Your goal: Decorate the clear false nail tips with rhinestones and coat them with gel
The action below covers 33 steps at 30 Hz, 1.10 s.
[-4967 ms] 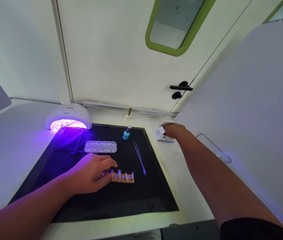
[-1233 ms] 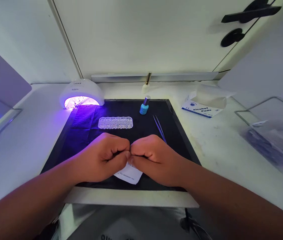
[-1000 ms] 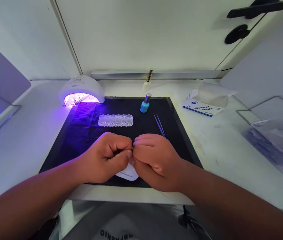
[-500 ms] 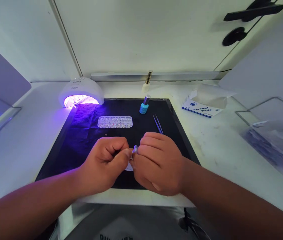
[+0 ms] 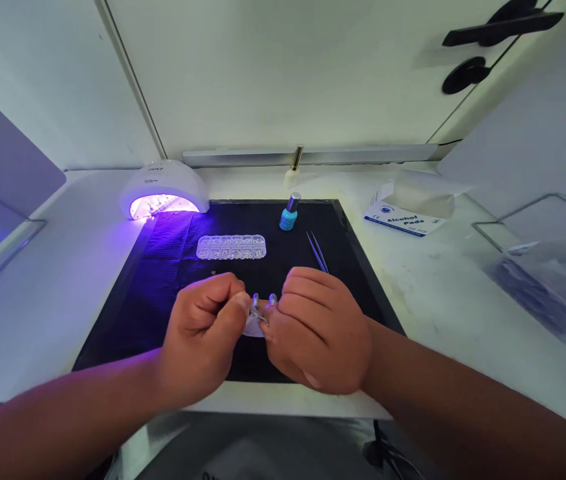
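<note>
My left hand (image 5: 205, 340) is closed in a pinch, thumb against the curled index finger, at a small shiny, silvery piece (image 5: 257, 313) between the hands. My right hand (image 5: 320, 333) is closed with its back up, its fingertips hidden at the other side of that piece. Two glossy, pale nail-like tips (image 5: 255, 300) stick up between the hands, the second by the right knuckles. Part of a white rounded thing (image 5: 254, 328) shows below them on the black mat (image 5: 283, 267). Beyond my right hand lie metal tweezers (image 5: 317, 251).
A lit nail lamp (image 5: 165, 183) stands at the back left. A clear compartment case (image 5: 231, 247) of small sparkling pieces lies on the mat. A blue bottle (image 5: 289, 217) stands nearby, a pale bottle (image 5: 292, 175) behind it. To the right is an open alcohol pads box (image 5: 405, 213).
My left hand has moved slightly left, away from my right hand, widening the gap. A second glossy tip and more of the white thing now show there. My right hand has barely moved.
</note>
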{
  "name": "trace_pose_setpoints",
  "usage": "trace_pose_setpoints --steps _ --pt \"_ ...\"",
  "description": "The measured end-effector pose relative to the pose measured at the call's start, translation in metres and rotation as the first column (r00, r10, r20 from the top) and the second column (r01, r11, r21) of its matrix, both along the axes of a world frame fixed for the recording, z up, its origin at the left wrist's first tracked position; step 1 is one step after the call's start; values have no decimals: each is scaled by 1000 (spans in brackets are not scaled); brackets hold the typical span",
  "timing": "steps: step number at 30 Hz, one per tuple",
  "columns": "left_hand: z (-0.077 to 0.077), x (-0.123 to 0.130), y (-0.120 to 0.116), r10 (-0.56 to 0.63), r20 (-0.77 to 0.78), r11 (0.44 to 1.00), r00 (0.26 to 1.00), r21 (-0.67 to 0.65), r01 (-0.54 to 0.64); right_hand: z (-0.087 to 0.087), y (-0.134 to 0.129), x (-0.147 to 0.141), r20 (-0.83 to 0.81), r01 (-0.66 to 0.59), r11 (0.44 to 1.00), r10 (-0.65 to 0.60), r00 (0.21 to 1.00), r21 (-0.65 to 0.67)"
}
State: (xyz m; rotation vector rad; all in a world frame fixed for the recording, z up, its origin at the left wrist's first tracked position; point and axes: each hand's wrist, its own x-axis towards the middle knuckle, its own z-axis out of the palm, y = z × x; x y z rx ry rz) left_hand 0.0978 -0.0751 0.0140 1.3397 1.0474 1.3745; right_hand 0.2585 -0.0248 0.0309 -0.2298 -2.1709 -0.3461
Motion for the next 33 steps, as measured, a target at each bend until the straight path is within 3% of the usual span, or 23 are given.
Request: trace_pose_setpoints --steps 14,20,24,26,29,33 --pt "-1 4 2 39 164 995 986 -92 -24 -1 -1 0 -32 -8 993 4 999 -115" --pt "-1 -11 14 -184 56 980 981 -61 187 0 3 1 -31 -98 961 93 995 -259" --pt "13 -20 21 -426 -23 895 904 -157 418 4 6 1 34 -97 925 117 992 -368" --pt "21 -20 22 -505 -92 851 858 -221 476 5 6 2 67 -98 899 139 988 -427" --pt "25 -19 23 -532 -138 832 836 -273 484 7 6 6 111 -95 831 185 976 -548" --pt "26 -22 21 -566 -111 807 817 -275 522 12 7 10 128 -69 631 261 957 -773"
